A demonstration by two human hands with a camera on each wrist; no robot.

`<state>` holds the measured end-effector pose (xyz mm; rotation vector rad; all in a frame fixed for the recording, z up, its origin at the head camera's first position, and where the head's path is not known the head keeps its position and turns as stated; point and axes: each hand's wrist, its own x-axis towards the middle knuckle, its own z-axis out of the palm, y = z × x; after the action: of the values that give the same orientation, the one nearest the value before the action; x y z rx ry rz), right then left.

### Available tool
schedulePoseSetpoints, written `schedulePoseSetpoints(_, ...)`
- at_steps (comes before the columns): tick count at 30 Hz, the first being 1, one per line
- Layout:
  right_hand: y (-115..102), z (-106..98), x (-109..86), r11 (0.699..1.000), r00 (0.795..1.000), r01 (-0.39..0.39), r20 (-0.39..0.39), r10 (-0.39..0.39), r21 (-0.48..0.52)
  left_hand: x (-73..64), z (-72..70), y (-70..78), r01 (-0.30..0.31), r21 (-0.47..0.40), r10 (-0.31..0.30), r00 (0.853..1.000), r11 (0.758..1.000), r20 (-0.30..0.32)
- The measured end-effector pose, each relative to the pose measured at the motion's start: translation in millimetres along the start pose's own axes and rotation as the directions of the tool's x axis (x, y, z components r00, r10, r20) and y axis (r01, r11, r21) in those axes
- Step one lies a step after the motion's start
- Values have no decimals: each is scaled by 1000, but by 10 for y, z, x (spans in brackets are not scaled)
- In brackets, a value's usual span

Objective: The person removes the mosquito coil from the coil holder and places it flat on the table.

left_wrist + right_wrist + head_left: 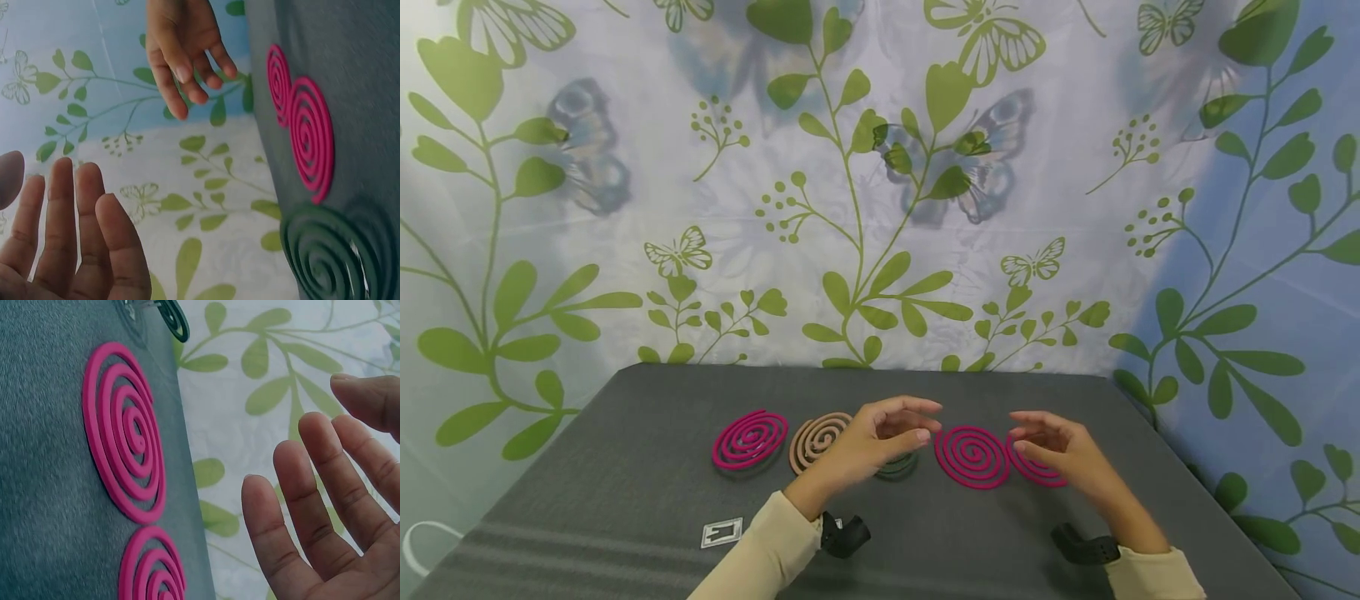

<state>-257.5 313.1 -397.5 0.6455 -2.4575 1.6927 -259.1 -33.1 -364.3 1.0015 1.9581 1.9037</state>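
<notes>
Both hands hover over a grey table, apart from each other and holding nothing. My left hand [880,435] has relaxed fingers above a dark green mosquito coil [897,468], which it partly hides. Raised off the table, that green coil [320,265] casts a shadow in the left wrist view. My right hand [1063,450] is loosely bent above a pink coil [1037,477] and covers part of it. Between the hands lies another pink coil [972,455], touching or nearly touching its neighbour. Left of the left hand are a brown coil [808,442] and a third pink coil [749,438].
A small white card [722,532] with a black mark lies on the table [625,467] at the front left. Behind stands a curtain [865,208] with leaves and butterflies. Black straps [845,536] circle both wrists. A shiny stand [130,309] shows near the green coil.
</notes>
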Motion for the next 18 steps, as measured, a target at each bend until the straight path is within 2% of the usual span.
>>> schedulePoseSetpoints(7, -44, 114, 42, 999, 1000, 11, 8, -11, -46, -88, -193, -25, -9, 53, 9, 1000, 999, -1)
schedulePoseSetpoints(11, -65, 178, 73, 999, 1000, 13, 20, -12, -50, -97, -296, -59, -17, 49, 18, 1000, 999, -12)
schedulePoseSetpoints(14, -68, 226, 98, 999, 999, 15, 39, -13, -37, -97, -371, -83, 2, 32, -1, 1000, 999, -25)
schedulePoseSetpoints(18, -45, 291, 141, 998, 997, 48, 64, -46, -27, -102, -469, -106, 16, 78, -14, 999, 997, -33)
